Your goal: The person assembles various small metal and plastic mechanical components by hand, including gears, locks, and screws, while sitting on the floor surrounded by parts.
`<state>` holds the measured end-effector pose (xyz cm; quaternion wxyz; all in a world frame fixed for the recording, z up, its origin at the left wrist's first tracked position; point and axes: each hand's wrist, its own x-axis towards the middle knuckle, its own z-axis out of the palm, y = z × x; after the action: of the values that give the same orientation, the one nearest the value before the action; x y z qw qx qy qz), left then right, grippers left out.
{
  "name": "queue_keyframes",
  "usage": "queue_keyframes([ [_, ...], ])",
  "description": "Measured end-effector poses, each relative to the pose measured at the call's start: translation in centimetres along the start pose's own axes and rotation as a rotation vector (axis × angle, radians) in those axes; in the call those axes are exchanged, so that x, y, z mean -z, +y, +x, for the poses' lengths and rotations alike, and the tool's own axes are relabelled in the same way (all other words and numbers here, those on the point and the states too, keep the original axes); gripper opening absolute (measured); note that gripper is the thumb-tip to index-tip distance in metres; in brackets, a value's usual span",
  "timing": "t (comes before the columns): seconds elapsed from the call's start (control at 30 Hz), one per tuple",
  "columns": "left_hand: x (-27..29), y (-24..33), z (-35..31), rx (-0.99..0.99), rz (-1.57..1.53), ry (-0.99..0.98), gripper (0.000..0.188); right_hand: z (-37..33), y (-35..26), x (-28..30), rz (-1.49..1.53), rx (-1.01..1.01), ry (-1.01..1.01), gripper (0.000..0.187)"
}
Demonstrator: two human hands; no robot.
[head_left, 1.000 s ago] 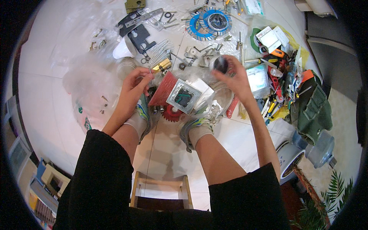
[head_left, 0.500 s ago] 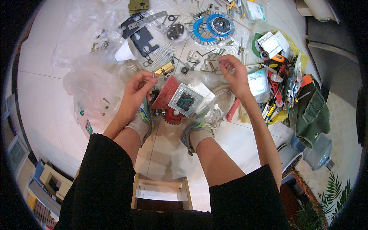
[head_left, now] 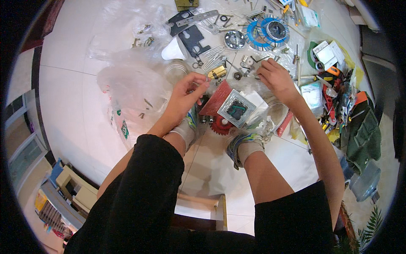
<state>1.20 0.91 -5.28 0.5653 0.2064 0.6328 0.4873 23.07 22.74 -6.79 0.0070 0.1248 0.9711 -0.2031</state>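
Note:
Over the shoe on the left, my left hand (head_left: 186, 94) is closed in a pinch on a small metal piece (head_left: 207, 78), too small to name. Just beyond its fingertips lies a brass lock cylinder (head_left: 217, 72). My right hand (head_left: 278, 81) hovers low over loose bolts and screws, its fingers bent down and together; what they hold, if anything, is hidden. Between the hands are a red triangular sheet (head_left: 216, 100), a square metal tray (head_left: 225, 109) with dark and green bits in it, and a red toothed saw blade (head_left: 220, 126).
Blue-rimmed cutting discs (head_left: 256, 34), a black round disc (head_left: 234, 39), black metal plates (head_left: 194, 40) and a white cup (head_left: 172, 50) lie farther out. Clear plastic bags (head_left: 131, 86) spread at left. Hand tools (head_left: 332, 101) and a green canvas bag (head_left: 359, 131) crowd the right.
The whole scene has shifted right in the picture. My right hand has moved left relative to the bolts, its fingers now lower among them. My left hand keeps its pinch beside the lock cylinder.

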Motion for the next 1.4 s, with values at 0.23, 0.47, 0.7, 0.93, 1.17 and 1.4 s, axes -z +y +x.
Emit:
queue_keyframes([
  [0.23,-0.5,0.1,0.2,-0.021,0.016,-0.015,0.016,0.2,-1.0,-0.2,0.290,-0.322,0.255,0.011],
  [0.47,0.0,0.5,0.0,0.002,0.054,-0.044,0.021,1.2,-5.3,-1.2,1.011,-0.594,0.406,0.016],
  [0.7,-0.3,0.6,0.0,0.061,-0.017,-0.033,0.018,-0.5,-5.1,-2.4,0.953,-0.632,0.389,0.014],
  [0.93,-0.1,1.0,-0.3,0.045,0.000,-0.027,0.014,-0.7,-2.4,-2.4,0.835,-0.725,0.443,0.009],
  [1.17,0.2,1.0,-0.3,0.022,-0.035,-0.028,0.017,-2.3,-2.5,-2.6,0.618,-0.667,0.351,0.019],
  [1.4,-0.2,1.5,-0.1,0.046,-0.081,-0.002,0.020,-4.5,-4.3,5.9,0.324,-0.440,0.088,0.027],
])
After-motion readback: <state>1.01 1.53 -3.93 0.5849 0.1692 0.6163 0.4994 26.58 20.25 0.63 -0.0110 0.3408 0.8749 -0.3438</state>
